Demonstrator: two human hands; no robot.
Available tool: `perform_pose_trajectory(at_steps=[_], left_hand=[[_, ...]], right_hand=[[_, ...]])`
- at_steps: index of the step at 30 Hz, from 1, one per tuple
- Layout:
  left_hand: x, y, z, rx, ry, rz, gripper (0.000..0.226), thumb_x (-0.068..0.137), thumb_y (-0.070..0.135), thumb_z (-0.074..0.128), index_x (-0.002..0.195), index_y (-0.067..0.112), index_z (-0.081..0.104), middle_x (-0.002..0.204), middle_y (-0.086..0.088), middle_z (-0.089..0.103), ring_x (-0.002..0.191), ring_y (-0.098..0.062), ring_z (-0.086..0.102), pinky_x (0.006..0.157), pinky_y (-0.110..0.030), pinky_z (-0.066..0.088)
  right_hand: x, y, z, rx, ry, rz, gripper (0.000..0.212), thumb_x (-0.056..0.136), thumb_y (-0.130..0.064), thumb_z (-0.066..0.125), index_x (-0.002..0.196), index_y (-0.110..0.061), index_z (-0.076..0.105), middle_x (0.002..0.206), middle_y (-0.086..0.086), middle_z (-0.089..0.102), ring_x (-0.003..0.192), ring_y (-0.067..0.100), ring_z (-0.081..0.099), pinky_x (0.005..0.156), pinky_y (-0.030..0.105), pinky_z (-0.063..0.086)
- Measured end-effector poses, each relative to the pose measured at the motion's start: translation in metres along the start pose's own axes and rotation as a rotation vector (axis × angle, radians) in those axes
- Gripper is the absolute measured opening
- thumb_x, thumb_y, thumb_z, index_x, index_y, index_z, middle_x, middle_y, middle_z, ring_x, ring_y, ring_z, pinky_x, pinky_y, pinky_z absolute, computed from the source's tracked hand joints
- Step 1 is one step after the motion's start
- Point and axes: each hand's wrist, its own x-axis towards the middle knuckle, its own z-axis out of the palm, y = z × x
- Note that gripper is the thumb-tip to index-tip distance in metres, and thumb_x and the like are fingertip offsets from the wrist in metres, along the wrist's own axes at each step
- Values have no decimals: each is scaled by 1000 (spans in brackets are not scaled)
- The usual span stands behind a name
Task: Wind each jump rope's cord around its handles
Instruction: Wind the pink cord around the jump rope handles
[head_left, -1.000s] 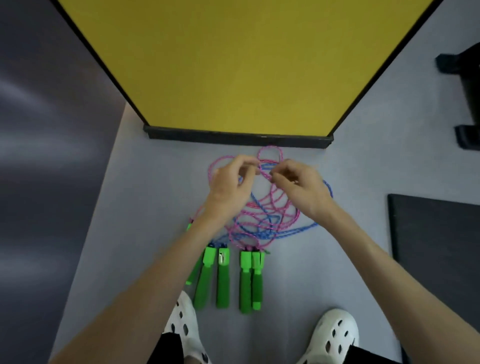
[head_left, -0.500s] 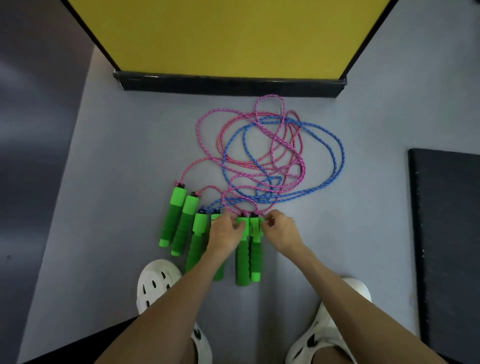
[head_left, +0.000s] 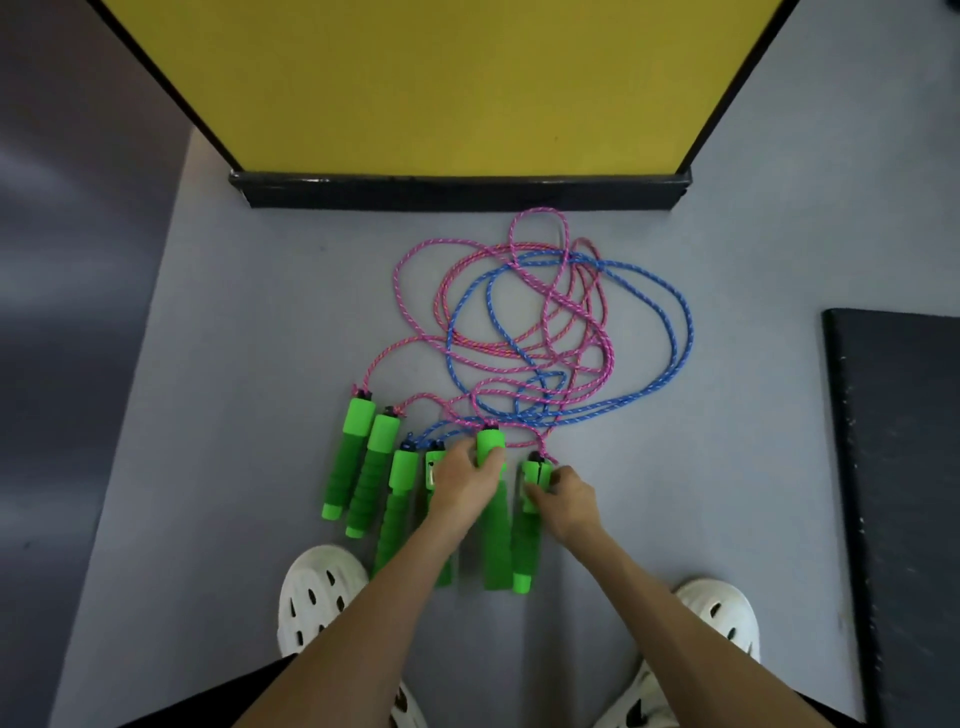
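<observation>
The two handles in hand are green foam grips. The left hand (head_left: 465, 483) has its fingers curled round the upper end of one handle (head_left: 491, 446), and the right hand (head_left: 566, 498) pinches the top of its neighbour (head_left: 535, 473), just beside it. Both lie on the grey floor (head_left: 234, 364), and a pink cord (head_left: 540, 209) runs from their caps, away from the fingers, into a loose heap beyond the hands.

The foam looks soft and grippy, so it should give a little under the fingers and be unlikely to slip. The handles look light. The best hold is probably mid-grip, with the two pressed together as one core for winding. The braided cord is limp and will not keep a shape. It lies across a blue cord (head_left: 691, 325) and more pink loops, so it may snag as it is drawn in. Slow, taut pulls look safer than a yank.

Four more handles (head_left: 374, 473) lie in a row to the outside of the left hand. Beyond the heap stands a yellow board (head_left: 441, 78) on a black base. A dark mat (head_left: 893, 467) lies out past the right hand, and white shoes (head_left: 317, 592) sit under the forearms.
</observation>
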Motion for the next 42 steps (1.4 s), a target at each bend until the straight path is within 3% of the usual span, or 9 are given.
perform_pose_trajectory(at_steps=[5, 10, 12, 15, 19, 28, 32, 36, 42], left_hand=[[-40, 72, -39, -221, -222, 146, 11, 93, 25, 56, 101, 18, 57, 75, 0, 59, 53, -8, 58, 54, -27, 51], [-95, 155, -93, -61, -471, 379, 32, 68, 23, 82, 91, 14, 62, 71, -2, 61, 63, -14, 56, 62, -29, 48], [-125, 187, -115, -64, -514, 485, 22, 79, 20, 78, 95, 18, 63, 69, 3, 61, 63, -12, 55, 60, -26, 47], [-166, 222, -143, -213, -492, 616, 20, 86, 27, 69, 102, 19, 59, 71, -3, 61, 61, -15, 59, 60, -26, 50], [-195, 238, -163, -282, -360, 615, 44, 76, 47, 65, 107, 16, 61, 62, -2, 58, 58, -19, 54, 59, -27, 47], [-200, 227, -166, -296, -310, 595, 17, 86, 12, 70, 97, 25, 67, 91, 11, 69, 82, 2, 63, 74, -12, 48], [-201, 233, -155, -189, -336, 626, 26, 77, 13, 66, 100, 23, 69, 105, 6, 73, 107, -17, 65, 93, -32, 49], [-202, 236, -149, -190, -486, 623, 9, 91, 18, 64, 92, 10, 68, 92, -2, 75, 94, -21, 69, 93, -43, 52], [-198, 245, -151, -347, -365, 655, 18, 90, 24, 65, 76, 12, 66, 69, -4, 67, 74, -24, 61, 75, -42, 52]], right_hand=[[-31, -24, -47, -83, 6, -8, 42, 90, -24, 59, 120, 1, 44, 124, 23, 57, 115, 36, 54, 87, 36, 43], [-90, -105, -156, 38, 138, -602, 85, 75, -7, 73, 146, -6, 27, 139, 15, 44, 127, 26, 43, 100, 31, 36], [-130, -134, -195, -7, 111, -792, 51, 76, 2, 68, 122, -17, 56, 114, 0, 58, 106, 4, 52, 89, 23, 40], [-182, -158, -225, -75, 96, -917, 29, 84, 0, 55, 74, -27, 52, 70, -8, 58, 68, 5, 53, 62, 27, 41], [-214, -149, -240, 98, 58, -904, 9, 90, -12, 61, 83, -18, 62, 70, -3, 63, 61, 6, 54, 61, 28, 45], [-262, -163, -267, 890, -54, -803, 12, 87, -3, 60, 97, -6, 66, 77, 7, 72, 70, 15, 67, 68, 26, 57], [-273, -172, -284, 1253, -319, -744, 25, 78, -8, 62, 102, -3, 62, 77, 7, 68, 65, 11, 66, 59, 20, 57], [-264, -174, -294, 1507, -369, -668, 17, 79, -11, 59, 94, -4, 64, 76, 3, 68, 66, 8, 66, 62, 17, 57], [-253, -167, -289, 868, -181, -836, 43, 80, -39, 65, 112, -10, 64, 109, 9, 71, 104, 18, 66, 90, 33, 53]])
